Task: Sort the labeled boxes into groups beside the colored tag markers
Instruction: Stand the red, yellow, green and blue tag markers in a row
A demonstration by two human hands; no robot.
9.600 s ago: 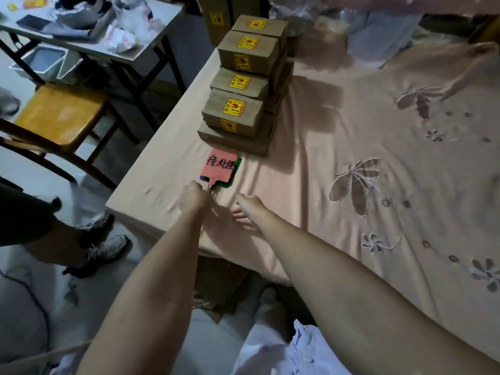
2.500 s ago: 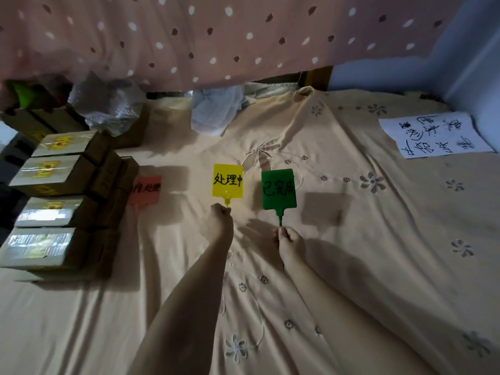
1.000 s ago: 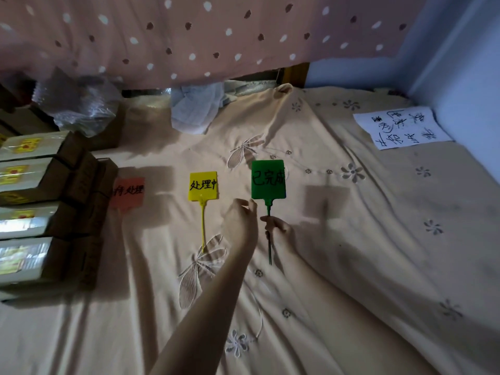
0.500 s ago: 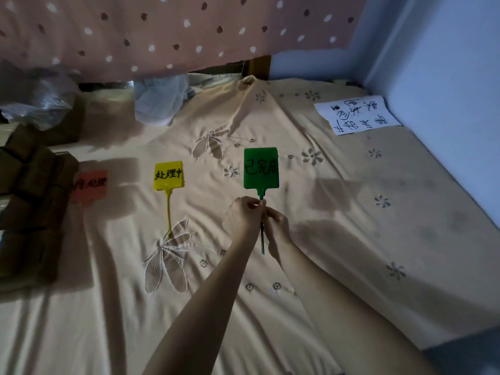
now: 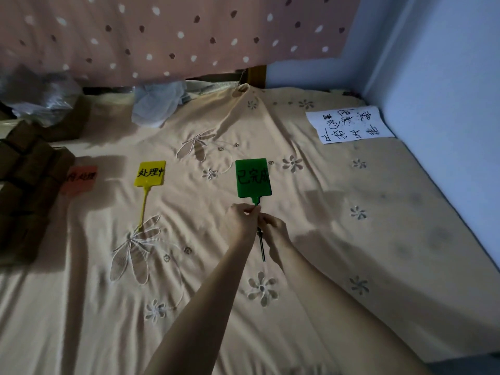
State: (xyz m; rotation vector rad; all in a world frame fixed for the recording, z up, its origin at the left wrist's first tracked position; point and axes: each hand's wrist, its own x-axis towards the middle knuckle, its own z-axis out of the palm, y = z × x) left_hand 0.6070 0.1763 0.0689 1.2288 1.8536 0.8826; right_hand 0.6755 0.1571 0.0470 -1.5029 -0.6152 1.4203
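A green tag marker (image 5: 253, 177) with black writing lies on the beige sheet near the middle. My left hand (image 5: 241, 220) pinches its stem just below the plate, and my right hand (image 5: 273, 230) grips the thin stem lower down. A yellow tag marker (image 5: 150, 173) lies to the left, its stem pointing toward me. Further left a red tag marker (image 5: 79, 179) lies in shadow beside a stack of brown boxes (image 5: 25, 182) at the left edge, their labels hidden.
A white paper with handwriting (image 5: 349, 124) lies at the far right by the blue wall (image 5: 446, 104). A crumpled white cloth (image 5: 155, 104) and a plastic bag (image 5: 40, 101) sit at the back under the dotted curtain. The embroidered sheet (image 5: 351, 253) covers the bed.
My left hand let go of the yellow tag and joined my right on the green tag's stem. The green tag has shifted rightward, away from the yellow one. My view turned right.
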